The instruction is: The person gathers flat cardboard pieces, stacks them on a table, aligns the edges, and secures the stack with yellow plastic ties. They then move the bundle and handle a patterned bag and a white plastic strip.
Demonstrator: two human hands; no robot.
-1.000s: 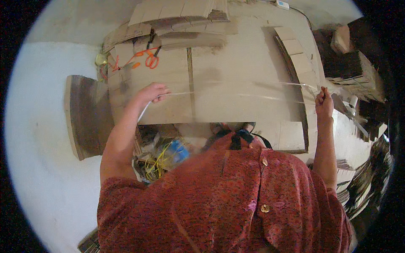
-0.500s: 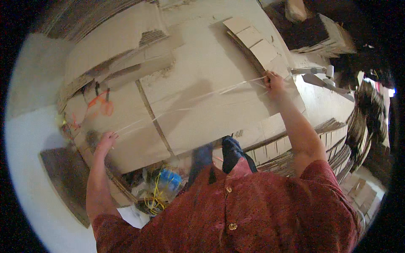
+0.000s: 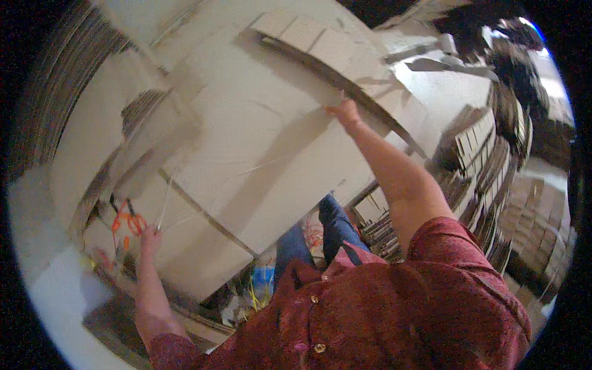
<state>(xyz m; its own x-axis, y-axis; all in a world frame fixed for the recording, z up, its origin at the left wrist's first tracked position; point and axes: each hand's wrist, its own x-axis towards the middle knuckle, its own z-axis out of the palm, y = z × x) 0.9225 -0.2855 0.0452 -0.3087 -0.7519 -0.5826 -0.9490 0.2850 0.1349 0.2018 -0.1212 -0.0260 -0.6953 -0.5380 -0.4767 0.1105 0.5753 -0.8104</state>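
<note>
My left hand (image 3: pixel 150 239) is closed on one end of a thin, pale, see-through strap (image 3: pixel 164 202) over the left part of a large cardboard sheet (image 3: pixel 216 157). From there the strap runs upward and lies slack across the sheet. Reaching to the far right, my right hand (image 3: pixel 347 113) has its fingers apart, with nothing visible in them. It is beside a row of joined, slotted cardboard pieces (image 3: pixel 333 52). Orange-handled scissors (image 3: pixel 128 221) rest on the sheet just beyond my left hand.
More cardboard stacks stand at the far left (image 3: pixel 74 86) and at the right (image 3: pixel 475 145). A grey metal arm-like fixture (image 3: pixel 441 61) is at the far right. Below the sheet's near edge are a blue item (image 3: pixel 263 279) and yellow strands (image 3: pixel 254 297).
My right hand has let go of the strap and moved left. The strap, taut between both hands before, is slack. The view has turned, and the slotted pieces appear farther left.
</note>
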